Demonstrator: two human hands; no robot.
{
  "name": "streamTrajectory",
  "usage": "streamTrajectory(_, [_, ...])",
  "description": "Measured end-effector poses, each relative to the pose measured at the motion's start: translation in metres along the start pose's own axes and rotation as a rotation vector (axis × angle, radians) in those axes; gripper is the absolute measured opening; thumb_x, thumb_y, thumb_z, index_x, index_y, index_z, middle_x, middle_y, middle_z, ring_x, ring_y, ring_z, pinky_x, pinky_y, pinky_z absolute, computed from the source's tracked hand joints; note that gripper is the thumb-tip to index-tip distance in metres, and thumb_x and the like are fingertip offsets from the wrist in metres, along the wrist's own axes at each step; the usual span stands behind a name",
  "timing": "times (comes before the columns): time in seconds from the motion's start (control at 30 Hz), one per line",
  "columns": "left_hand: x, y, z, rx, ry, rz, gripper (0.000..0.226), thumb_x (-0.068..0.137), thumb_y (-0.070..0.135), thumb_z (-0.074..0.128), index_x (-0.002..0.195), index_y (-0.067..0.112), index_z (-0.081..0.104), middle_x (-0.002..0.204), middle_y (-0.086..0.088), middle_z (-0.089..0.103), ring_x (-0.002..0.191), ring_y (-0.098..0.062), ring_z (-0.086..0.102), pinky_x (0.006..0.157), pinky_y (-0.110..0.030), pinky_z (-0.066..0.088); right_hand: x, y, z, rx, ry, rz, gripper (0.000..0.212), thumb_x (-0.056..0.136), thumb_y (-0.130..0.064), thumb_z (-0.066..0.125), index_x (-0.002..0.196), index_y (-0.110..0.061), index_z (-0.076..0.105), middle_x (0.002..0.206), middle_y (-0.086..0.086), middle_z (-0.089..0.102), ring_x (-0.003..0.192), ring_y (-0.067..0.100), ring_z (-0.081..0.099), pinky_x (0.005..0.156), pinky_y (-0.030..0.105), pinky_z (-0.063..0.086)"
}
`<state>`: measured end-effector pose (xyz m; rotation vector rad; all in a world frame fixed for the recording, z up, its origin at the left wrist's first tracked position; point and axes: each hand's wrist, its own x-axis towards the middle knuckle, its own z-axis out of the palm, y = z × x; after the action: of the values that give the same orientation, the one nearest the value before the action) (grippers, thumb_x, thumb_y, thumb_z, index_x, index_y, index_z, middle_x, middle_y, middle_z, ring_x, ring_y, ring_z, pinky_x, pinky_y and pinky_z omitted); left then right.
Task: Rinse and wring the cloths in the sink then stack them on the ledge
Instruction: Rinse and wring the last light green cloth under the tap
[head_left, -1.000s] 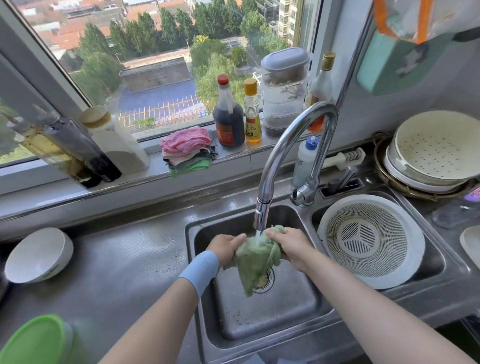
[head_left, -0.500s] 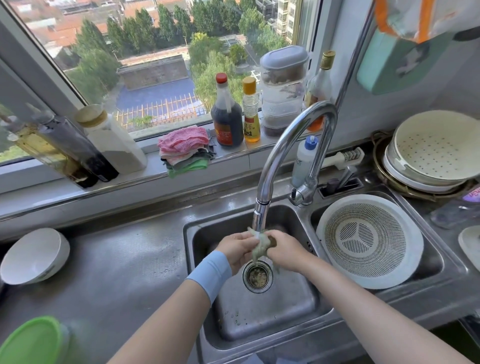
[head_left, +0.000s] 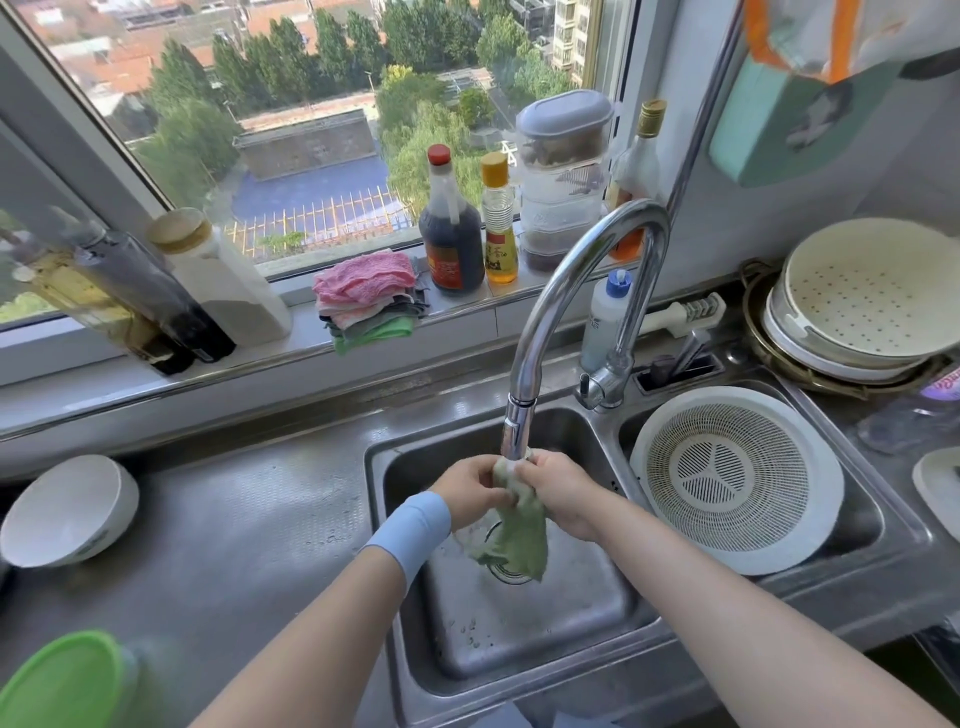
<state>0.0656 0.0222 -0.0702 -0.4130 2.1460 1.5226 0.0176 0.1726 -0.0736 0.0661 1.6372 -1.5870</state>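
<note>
At the centre of the frame, both hands meet just under the faucet (head_left: 563, 299) nozzle, above the left sink basin (head_left: 524, 644). The left hand (head_left: 467, 491), with a light blue wristband (head_left: 413, 527), and the right hand (head_left: 561, 491) each pinch the top of a wet green cloth (head_left: 519, 540), fingers curled around it. The cloth hangs down over the drain. Above and left of the faucet, a stack of folded cloths (head_left: 366, 299), pink on top, sits on the window ledge (head_left: 457, 325). A white colander (head_left: 730, 478) lies in the right basin.
</note>
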Motion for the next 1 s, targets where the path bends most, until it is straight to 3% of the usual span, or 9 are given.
streamTrajectory(0.1, [-0.001,-0.004,-0.011,0.104,0.001,-0.028,0.012,0.08,0.031,0.077,0.087,0.022,0.071,0.076,0.006,0.067,0.071,-0.013,0.061,0.068,-0.021,0.05,-0.003,-0.005,-0.001,-0.001,-0.083,0.087,0.021,0.095,-0.028,0.067,0.079,-0.015,0.074,0.082,0.011,0.068,0.071,0.022,0.065,0.065,0.032,0.053])
streamTrajectory(0.17, [-0.002,-0.005,-0.018,0.167,-0.006,-0.059,0.028,0.079,0.044,0.078,0.074,0.019,0.066,0.064,0.007,0.051,0.058,-0.009,0.043,0.054,-0.018,0.036,0.003,-0.002,-0.005,-0.002,-0.021,0.15,0.019,0.093,-0.03,0.066,0.088,-0.014,0.074,0.087,0.013,0.071,0.08,0.028,0.066,0.073,0.04,0.054])
streamTrajectory(0.4, [-0.005,-0.007,-0.032,0.151,-0.018,-0.111,0.033,0.086,0.058,0.062,0.07,0.029,0.064,0.069,0.01,0.063,0.066,-0.011,0.057,0.069,-0.029,0.05,0.01,-0.004,-0.015,0.047,-0.093,0.148,0.021,0.1,-0.013,0.051,0.109,-0.002,0.067,0.091,0.015,0.066,0.076,0.026,0.065,0.063,0.033,0.054])
streamTrajectory(0.5, [-0.006,-0.01,-0.042,0.31,-0.12,-0.169,0.012,0.089,0.041,0.066,0.083,0.03,0.066,0.081,0.009,0.068,0.078,-0.011,0.062,0.086,-0.034,0.054,0.01,-0.006,-0.023,0.025,-0.143,0.099,0.029,0.096,0.005,0.044,0.104,-0.004,0.071,0.092,0.012,0.069,0.083,0.023,0.065,0.068,0.031,0.053])
streamTrajectory(0.63, [-0.006,-0.004,-0.043,0.394,0.05,-0.147,0.019,0.083,0.044,0.074,0.075,0.027,0.07,0.067,0.011,0.061,0.064,-0.007,0.054,0.058,-0.017,0.045,0.008,-0.004,-0.019,-0.055,-0.026,0.072,0.027,0.098,0.001,0.049,0.09,-0.01,0.072,0.081,0.008,0.066,0.069,0.017,0.063,0.062,0.034,0.054])
streamTrajectory(0.73, [-0.003,-0.002,-0.025,0.18,0.225,-0.139,0.038,0.084,0.052,0.069,0.068,0.018,0.065,0.059,0.009,0.058,0.054,-0.008,0.049,0.052,-0.019,0.041,0.006,0.005,-0.012,-0.249,0.125,0.004,0.014,0.092,-0.014,0.068,0.08,-0.01,0.073,0.072,0.002,0.066,0.066,0.017,0.061,0.065,0.04,0.055])
streamTrajectory(0.83, [0.002,0.0,-0.001,-0.154,0.366,-0.197,0.05,0.089,0.058,0.057,0.081,0.01,0.069,0.076,-0.007,0.068,0.07,-0.02,0.062,0.073,-0.032,0.053,0.0,0.011,0.003,-0.375,0.281,-0.17,0.031,0.089,-0.027,0.07,0.064,-0.017,0.056,0.059,-0.006,0.052,0.059,0.013,0.045,0.058,0.03,0.036])
streamTrajectory(0.9, [0.005,0.0,0.012,-0.502,0.334,-0.225,0.045,0.098,0.048,0.051,0.098,0.006,0.066,0.099,-0.017,0.072,0.087,-0.027,0.068,0.081,-0.041,0.059,-0.003,0.018,0.014,-0.433,0.321,-0.272,0.026,0.09,-0.036,0.067,0.077,-0.015,0.06,0.074,-0.003,0.06,0.07,0.015,0.056,0.063,0.028,0.039])
streamTrajectory(1.0, [0.004,0.002,0.023,-0.746,0.247,-0.192,0.025,0.105,0.018,0.044,0.101,0.001,0.062,0.098,-0.019,0.071,0.08,-0.021,0.07,0.066,-0.03,0.058,-0.001,0.032,0.021,-0.612,0.337,-0.373,0.023,0.093,-0.038,0.06,0.092,-0.016,0.064,0.1,-0.003,0.05,0.1,0.016,0.054,0.083,0.026,0.04])
